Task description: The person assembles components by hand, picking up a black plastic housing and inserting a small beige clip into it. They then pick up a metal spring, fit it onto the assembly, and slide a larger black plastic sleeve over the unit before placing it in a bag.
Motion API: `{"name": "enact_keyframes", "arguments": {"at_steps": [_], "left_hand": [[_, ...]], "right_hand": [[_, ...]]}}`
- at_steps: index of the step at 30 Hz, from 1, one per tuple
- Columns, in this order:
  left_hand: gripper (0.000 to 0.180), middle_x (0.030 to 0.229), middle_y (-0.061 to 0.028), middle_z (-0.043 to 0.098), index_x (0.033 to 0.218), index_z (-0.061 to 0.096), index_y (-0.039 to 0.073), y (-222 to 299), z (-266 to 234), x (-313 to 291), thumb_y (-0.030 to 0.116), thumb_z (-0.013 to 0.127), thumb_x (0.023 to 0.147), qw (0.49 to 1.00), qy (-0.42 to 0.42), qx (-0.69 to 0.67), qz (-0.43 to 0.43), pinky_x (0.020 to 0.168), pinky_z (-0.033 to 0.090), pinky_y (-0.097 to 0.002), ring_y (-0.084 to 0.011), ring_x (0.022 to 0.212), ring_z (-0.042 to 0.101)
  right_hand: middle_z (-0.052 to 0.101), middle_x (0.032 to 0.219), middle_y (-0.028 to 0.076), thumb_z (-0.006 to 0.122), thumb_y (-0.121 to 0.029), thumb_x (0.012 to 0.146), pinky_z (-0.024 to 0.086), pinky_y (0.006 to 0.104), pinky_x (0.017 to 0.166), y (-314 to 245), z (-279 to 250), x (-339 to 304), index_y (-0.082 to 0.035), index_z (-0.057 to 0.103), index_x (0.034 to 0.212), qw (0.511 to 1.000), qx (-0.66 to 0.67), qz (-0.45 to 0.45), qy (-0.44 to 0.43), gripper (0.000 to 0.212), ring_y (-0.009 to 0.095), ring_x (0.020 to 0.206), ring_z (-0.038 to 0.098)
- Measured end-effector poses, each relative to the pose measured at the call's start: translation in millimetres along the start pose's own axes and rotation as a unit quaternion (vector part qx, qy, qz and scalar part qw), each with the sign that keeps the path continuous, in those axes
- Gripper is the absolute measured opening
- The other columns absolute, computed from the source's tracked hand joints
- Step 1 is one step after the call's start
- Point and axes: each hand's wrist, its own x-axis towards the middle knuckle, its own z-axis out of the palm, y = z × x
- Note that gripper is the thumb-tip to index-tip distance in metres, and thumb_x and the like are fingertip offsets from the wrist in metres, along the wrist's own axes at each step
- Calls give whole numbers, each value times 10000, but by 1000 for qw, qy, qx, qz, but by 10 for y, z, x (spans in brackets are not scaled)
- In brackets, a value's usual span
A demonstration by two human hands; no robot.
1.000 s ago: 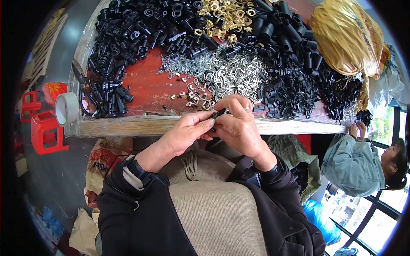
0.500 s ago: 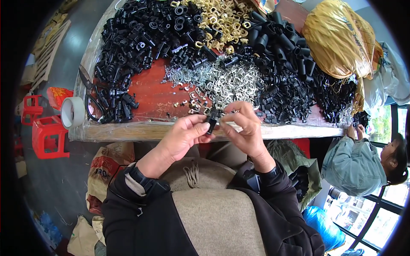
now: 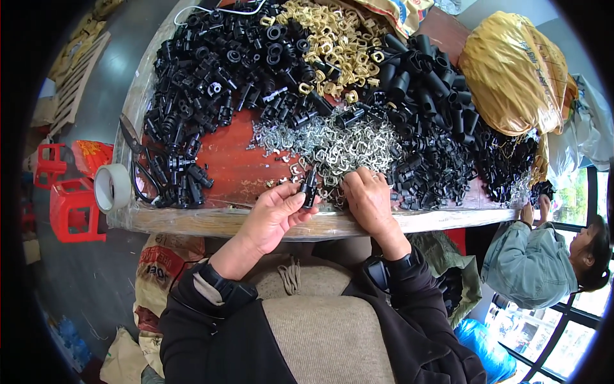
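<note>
Clearly, the left hand (image 3: 272,214) is pinching a small black plastic fitting (image 3: 310,187) in its fingers while the right hand (image 3: 368,198), fingers curled, is rummaging the silver wire clip pile (image 3: 332,144); clips could be snagging and scattering off the counter (image 3: 230,163).

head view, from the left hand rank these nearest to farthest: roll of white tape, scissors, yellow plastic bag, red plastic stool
From the left hand, which holds a small black plastic part:
1. Scissors, on the table's left end.
2. Roll of white tape, at the table's left corner; too close to the scissors to rank surely.
3. Red plastic stool, on the floor, left.
4. Yellow plastic bag, far right.
</note>
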Motion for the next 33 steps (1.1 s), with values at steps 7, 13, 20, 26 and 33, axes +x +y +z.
{"name": "enact_keyframes", "arguments": {"at_steps": [7,13,20,26,33], "left_hand": [[218,923,-101,570,1007,491,11,-79,64,-76,122,494,818,1000,-11,5,19,667,474,-239,-154,781,569],[207,921,-73,577,987,508,26,-61,197,-70,144,505,817,999,-7,35,38,673,447,-226,-121,786,558],[219,914,-65,576,984,508,28,-60,247,37,168,510,815,997,-52,25,55,697,432,-226,-116,819,546],[284,920,-96,565,1000,484,7,-53,172,137,205,530,802,995,-89,-11,32,714,453,-247,-156,842,551],[301,932,-103,562,1020,478,0,-41,177,204,202,525,803,993,-106,-34,48,769,448,-280,-177,884,539]], "right_hand": [[468,653,73,475,-122,813,352,279,451,63,-66,-11,-49,444,726,985,53,68,149,118,199,514,455],[467,618,24,428,-150,862,311,185,399,38,-212,-24,-38,438,739,747,605,277,-8,167,77,450,399],[504,658,30,466,-128,841,336,161,427,-119,-165,-91,-22,486,818,581,765,271,-64,111,70,476,427],[533,689,27,488,-124,830,381,157,474,-147,-159,-83,-8,507,878,570,764,283,-105,127,65,509,464],[549,721,55,486,-100,828,399,171,465,-125,-197,-103,-15,477,867,688,695,188,-94,93,81,527,486]]}}
